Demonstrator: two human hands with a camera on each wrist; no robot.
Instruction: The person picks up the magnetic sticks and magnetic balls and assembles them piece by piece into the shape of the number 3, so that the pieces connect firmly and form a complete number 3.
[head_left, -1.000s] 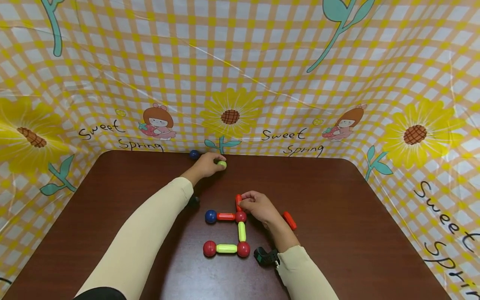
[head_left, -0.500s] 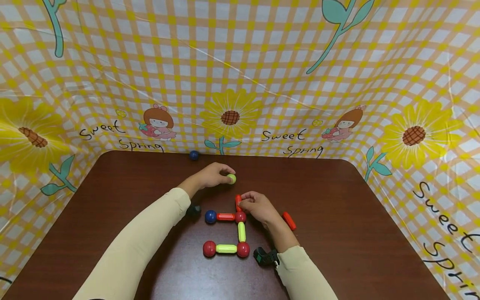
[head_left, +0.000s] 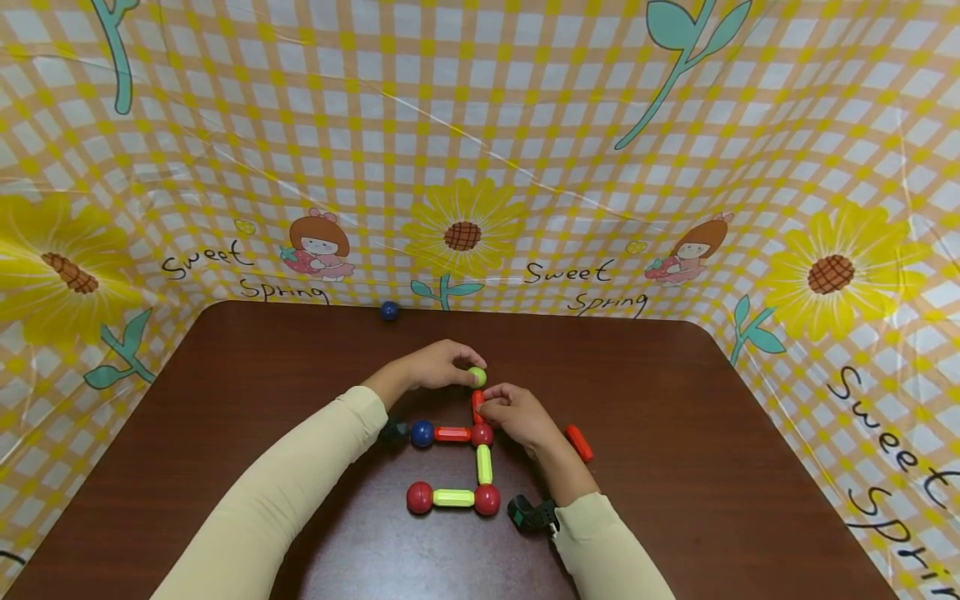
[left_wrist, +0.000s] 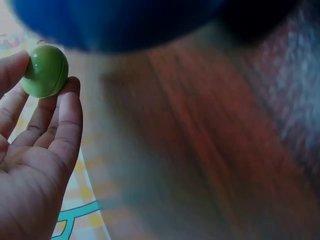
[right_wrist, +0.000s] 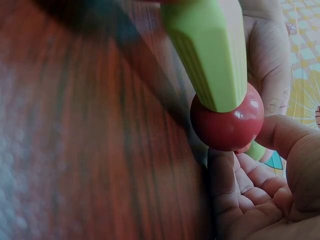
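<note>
My left hand (head_left: 438,365) pinches a light green ball (head_left: 477,377) between thumb and fingertips, right at the far end of a red rod (head_left: 477,406). In the left wrist view the green ball (left_wrist: 46,71) shows a seam round it. My right hand (head_left: 521,414) pinches that red rod, whose near end meets a red ball (head_left: 482,434). From this ball another red rod (head_left: 453,434) runs left to a blue ball (head_left: 422,433). A yellow-green rod (head_left: 484,464) leads to a nearer red ball (head_left: 487,500), joined by a second yellow-green rod (head_left: 453,497) to another red ball (head_left: 419,497).
A loose red rod (head_left: 579,442) lies right of my right hand. Another blue ball (head_left: 388,311) sits at the table's far edge, against the checked cloth (head_left: 480,125). A black wrist device (head_left: 531,513) is strapped by my right sleeve. The brown table (head_left: 675,467) lies beneath everything.
My left hand has brought the green ball from near the back edge toward me and rightward, up to the red rod's far end. My right hand has kept its place on the rod.
</note>
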